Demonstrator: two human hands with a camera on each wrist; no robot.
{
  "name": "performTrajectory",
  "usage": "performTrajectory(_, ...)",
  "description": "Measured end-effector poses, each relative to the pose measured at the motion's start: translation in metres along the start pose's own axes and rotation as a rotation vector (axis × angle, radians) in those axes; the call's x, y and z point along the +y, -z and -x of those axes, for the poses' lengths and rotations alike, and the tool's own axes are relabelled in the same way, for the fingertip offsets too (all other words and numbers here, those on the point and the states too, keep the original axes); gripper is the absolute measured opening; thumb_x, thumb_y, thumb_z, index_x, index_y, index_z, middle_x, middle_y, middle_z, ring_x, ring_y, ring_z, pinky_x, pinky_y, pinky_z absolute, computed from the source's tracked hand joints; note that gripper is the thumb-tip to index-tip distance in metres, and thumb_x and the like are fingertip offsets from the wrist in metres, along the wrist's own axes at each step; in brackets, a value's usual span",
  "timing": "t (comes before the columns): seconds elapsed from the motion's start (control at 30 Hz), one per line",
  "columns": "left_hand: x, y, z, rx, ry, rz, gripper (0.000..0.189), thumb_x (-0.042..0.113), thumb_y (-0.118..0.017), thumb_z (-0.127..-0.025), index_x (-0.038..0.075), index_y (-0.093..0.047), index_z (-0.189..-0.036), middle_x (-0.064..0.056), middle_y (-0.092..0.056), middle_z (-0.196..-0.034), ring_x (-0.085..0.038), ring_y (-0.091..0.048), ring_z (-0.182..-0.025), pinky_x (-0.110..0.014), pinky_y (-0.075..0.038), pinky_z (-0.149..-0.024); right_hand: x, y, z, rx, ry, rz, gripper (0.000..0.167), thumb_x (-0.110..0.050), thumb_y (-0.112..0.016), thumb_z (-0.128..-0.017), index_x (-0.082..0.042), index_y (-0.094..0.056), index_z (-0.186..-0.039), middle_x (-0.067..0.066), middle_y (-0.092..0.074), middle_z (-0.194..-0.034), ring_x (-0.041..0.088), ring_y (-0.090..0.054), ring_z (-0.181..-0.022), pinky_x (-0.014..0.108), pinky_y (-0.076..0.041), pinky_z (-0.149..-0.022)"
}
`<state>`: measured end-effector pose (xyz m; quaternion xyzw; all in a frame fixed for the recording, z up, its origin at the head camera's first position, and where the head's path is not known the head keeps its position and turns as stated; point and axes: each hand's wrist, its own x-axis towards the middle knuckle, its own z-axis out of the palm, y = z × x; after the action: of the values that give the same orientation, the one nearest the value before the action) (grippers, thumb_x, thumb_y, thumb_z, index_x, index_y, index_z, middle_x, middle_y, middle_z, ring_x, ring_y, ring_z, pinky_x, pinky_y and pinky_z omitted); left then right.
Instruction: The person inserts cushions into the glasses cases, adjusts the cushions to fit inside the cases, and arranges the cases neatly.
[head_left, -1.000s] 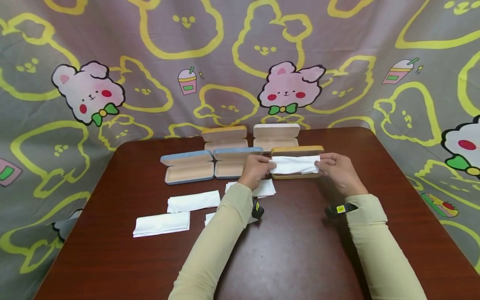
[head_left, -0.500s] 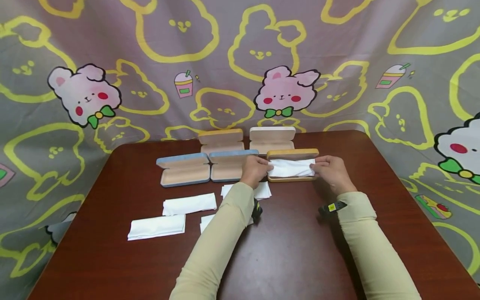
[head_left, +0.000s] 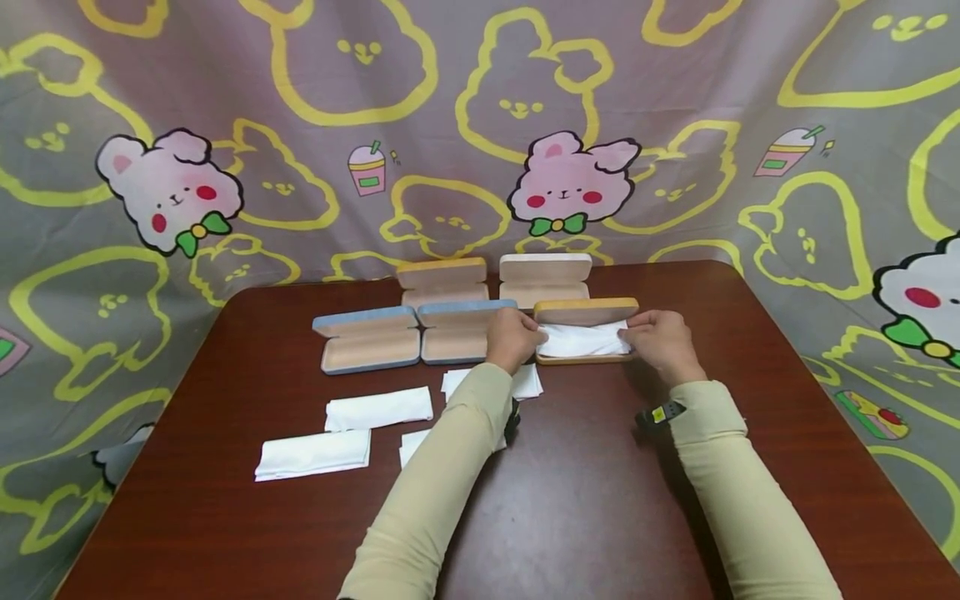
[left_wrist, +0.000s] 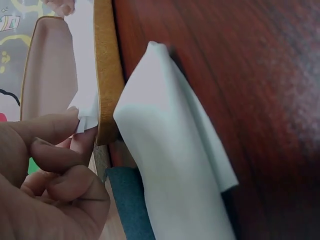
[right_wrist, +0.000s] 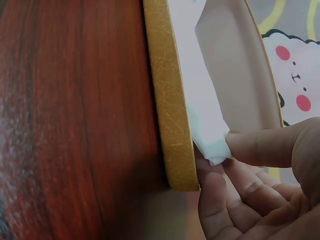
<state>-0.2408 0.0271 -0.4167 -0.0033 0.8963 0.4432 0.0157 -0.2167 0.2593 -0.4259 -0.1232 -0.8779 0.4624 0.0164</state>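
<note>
A folded white cloth (head_left: 583,340) lies partly inside the base of a yellow-brown glasses case (head_left: 587,312), whose lid stands raised behind it. My left hand (head_left: 514,340) pinches the cloth's left end between thumb and fingers. At the other end, my right hand (head_left: 664,343) pinches it the same way. In the left wrist view the held corner (left_wrist: 89,119) is just at the case's inner edge. The right wrist view has the thumb on the cloth's rolled end (right_wrist: 216,149), beside the case's front wall (right_wrist: 172,105).
Two blue glasses cases (head_left: 371,348) stand open to the left. A yellow-lidded case (head_left: 442,275) and a white case (head_left: 545,268) stand open behind. Folded white cloths (head_left: 378,408) lie in front, some partly under my left arm. A patterned curtain (head_left: 450,150) hangs behind the table.
Both hands have lowered the white cloth from above the yellow-brown case down into its base, both ends still pinched. The head view has shifted slightly. Other cases and cloths stay put.
</note>
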Motion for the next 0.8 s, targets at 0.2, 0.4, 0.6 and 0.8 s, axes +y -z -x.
performTrajectory(0.2,-0.002,-0.004,-0.002,0.013,-0.027,-0.043,0.014,0.014,-0.087,-0.079,0.003,-0.079,-0.081,-0.008,-0.072,-0.090,-0.026,-0.066,-0.093,-0.031,-0.053,-0.083,0.000,0.002,0.002,0.029,0.040,0.057,0.024,-0.016,-0.073,-0.090,0.005,-0.072,-0.103,0.014,-0.071,-0.090,0.023,-0.062,-0.074,0.029,-0.049,-0.059)
performTrajectory(0.4,-0.003,-0.001,-0.004,0.027,-0.091,-0.083,0.011,0.013,-0.086,-0.080,0.005,-0.080,-0.081,-0.005,-0.073,-0.086,-0.023,-0.067,-0.087,-0.030,-0.054,-0.077,-0.003,0.005,0.005,0.082,0.124,0.113,0.020,-0.014,-0.073,-0.090,0.002,-0.074,-0.102,0.015,-0.074,-0.089,0.027,-0.064,-0.076,0.033,-0.048,-0.062)
performTrajectory(0.6,-0.005,0.006,-0.005,0.036,-0.108,-0.115,0.007,0.012,-0.083,-0.083,0.006,-0.081,-0.085,-0.004,-0.074,-0.086,-0.023,-0.068,-0.087,-0.030,-0.054,-0.076,0.000,0.010,0.008,0.102,0.122,0.122,0.022,-0.014,-0.069,-0.091,0.002,-0.073,-0.106,0.017,-0.074,-0.094,0.029,-0.067,-0.081,0.035,-0.049,-0.065)
performTrajectory(0.8,-0.009,0.011,-0.004,-0.003,-0.072,-0.113,0.018,0.010,-0.072,-0.088,0.003,-0.079,-0.073,-0.004,-0.071,-0.072,-0.018,-0.061,-0.066,-0.027,-0.048,-0.060,0.009,0.013,0.009,0.122,0.011,0.012,0.031,-0.021,-0.059,-0.101,0.002,-0.067,-0.119,0.020,-0.072,-0.104,0.030,-0.069,-0.090,0.034,-0.051,-0.068)
